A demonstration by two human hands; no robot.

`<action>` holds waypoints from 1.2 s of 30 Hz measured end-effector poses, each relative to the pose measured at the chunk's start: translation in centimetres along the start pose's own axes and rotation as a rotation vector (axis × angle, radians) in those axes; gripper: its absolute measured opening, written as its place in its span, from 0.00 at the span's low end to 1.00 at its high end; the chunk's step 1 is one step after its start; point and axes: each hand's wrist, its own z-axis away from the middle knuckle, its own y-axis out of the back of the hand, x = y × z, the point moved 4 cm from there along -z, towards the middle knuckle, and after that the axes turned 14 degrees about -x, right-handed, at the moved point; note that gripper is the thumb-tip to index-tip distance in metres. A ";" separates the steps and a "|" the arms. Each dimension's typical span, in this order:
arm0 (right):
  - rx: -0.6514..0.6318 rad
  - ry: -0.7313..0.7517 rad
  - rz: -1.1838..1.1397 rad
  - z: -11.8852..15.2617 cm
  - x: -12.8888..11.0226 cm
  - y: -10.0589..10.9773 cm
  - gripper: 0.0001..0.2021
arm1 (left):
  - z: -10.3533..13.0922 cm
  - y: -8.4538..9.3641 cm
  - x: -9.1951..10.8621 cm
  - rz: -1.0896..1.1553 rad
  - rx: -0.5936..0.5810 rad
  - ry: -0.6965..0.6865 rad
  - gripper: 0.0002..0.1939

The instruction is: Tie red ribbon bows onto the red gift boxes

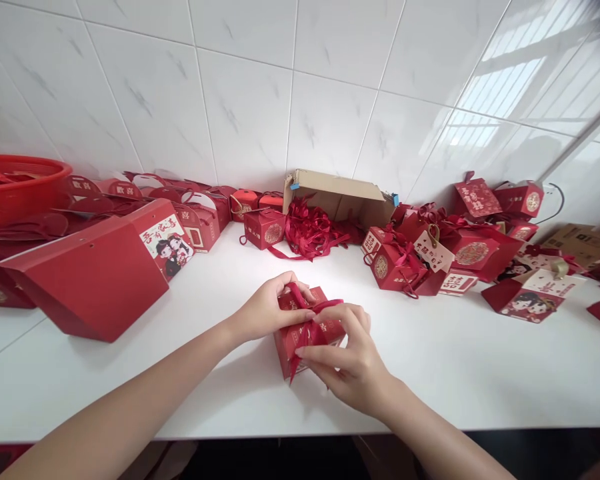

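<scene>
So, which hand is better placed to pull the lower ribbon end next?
Probably the right hand: its fingertips are near the ribbon end, while the left hand is farther off, on the box.

1. From far away, I looked through the head camera and saw a white table (430, 393).
2. In the middle, near its front edge, I saw a little red box (283, 350) sitting on it.
3. On the left, I saw a big red box (105, 267), with a row of red boxes (205, 227) behind it.
4. At the back, I saw a messy heap of ribbons (310, 230) by an open brown carton (340, 183). A gold-marked box (260, 230) stood just left of the heap.
5. On the right, I saw bunched-up boxes (397, 270) and a picture box (527, 303).
</scene>
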 end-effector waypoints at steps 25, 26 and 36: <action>-0.363 -0.541 -0.774 -0.8 7.3 0.1 0.22 | -0.2 0.0 -0.4 0.017 0.072 0.000 0.15; -0.355 -0.545 -0.767 -0.6 7.4 0.0 0.22 | -0.2 0.0 -0.4 0.016 0.074 -0.002 0.15; -0.360 -0.558 -0.711 0.0 7.9 -0.7 0.23 | -0.3 0.5 -1.0 0.005 0.117 0.026 0.14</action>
